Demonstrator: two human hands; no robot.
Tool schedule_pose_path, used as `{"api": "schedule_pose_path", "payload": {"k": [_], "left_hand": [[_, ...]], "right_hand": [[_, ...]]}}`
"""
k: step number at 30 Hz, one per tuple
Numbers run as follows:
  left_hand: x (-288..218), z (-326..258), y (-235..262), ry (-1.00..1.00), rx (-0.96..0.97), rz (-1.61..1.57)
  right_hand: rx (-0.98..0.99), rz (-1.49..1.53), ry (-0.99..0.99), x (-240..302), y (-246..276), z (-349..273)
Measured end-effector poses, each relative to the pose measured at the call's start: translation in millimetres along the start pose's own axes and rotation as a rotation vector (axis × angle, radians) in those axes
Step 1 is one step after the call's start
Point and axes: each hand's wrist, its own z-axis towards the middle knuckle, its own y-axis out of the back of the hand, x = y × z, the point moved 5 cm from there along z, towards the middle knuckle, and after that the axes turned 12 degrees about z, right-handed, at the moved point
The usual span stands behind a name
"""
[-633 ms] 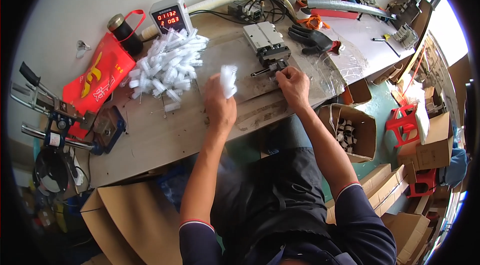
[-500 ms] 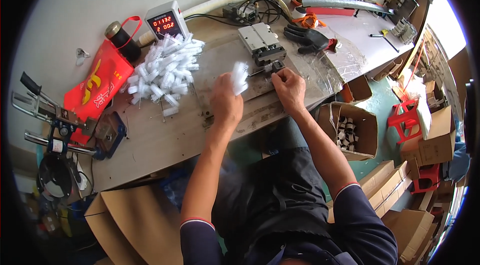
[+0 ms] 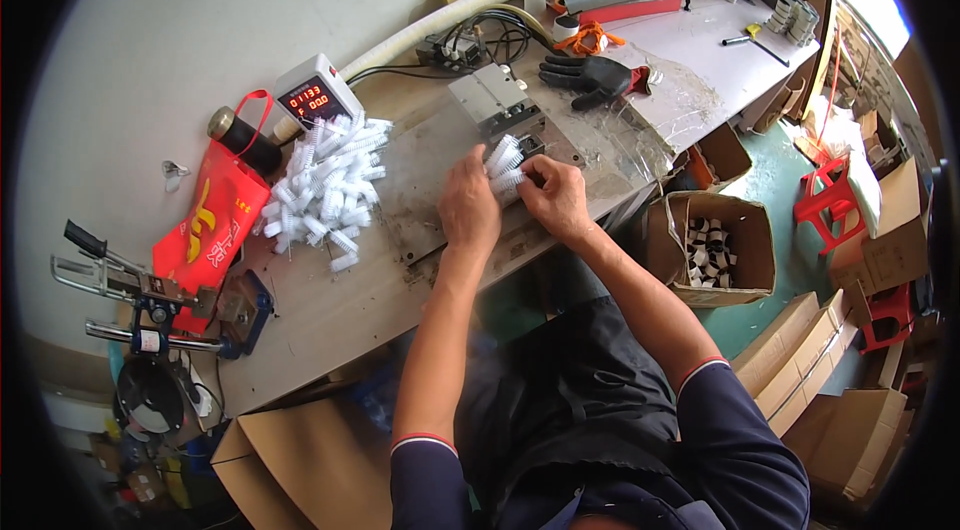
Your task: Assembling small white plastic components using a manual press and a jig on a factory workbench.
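My left hand (image 3: 470, 202) is closed around a few small white bristle brushes (image 3: 502, 154), which stick out beside its fingertips. My right hand (image 3: 553, 198) pinches one more white brush, its fingertips almost meeting the left hand. Just beyond both hands sits a small grey metal machine (image 3: 488, 95) with a dark jaw block (image 3: 530, 144), partly hidden by the hands and brushes. To the left lies a heap of the same white brushes (image 3: 325, 180) on the workbench (image 3: 300, 325).
A counter box with red digits (image 3: 318, 95), a black flask (image 3: 243, 138) and a red bag (image 3: 207, 220) stand behind the heap. A lever press (image 3: 150, 305) is at far left. Black gloves (image 3: 595, 78) lie beyond the machine. A cardboard box of short pieces (image 3: 715, 265) stands at right.
My hands have come together: the left moved right with its brushes, the right drew back from the jaw block and now pinches a brush. The counter's digits changed. The view shifted slightly.
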Motion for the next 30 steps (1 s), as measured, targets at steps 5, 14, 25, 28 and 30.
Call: {"api": "schedule_pose_path", "payload": {"k": [5, 14, 25, 28, 30], "left_hand": [[2, -5, 0, 0.013, -0.043, -0.011], [-3, -19, 10, -0.026, -0.108, -0.087], [-5, -27, 11, -0.034, -0.109, -0.037], [-8, -28, 10, -0.020, -0.089, -0.011], [-9, -28, 10, 0.003, -0.061, 0.004]], "right_hand": [[0.274, 0.194, 0.050, 7, -14, -11], [0.140, 0.515, -0.318, 11, -25, -29], [0.172, 0.337, -0.258, 21, -29, -33], [0.043, 0.473, -0.322, 16, -31, -30], [-0.142, 0.635, -0.276, 12, -23, -23]]}}
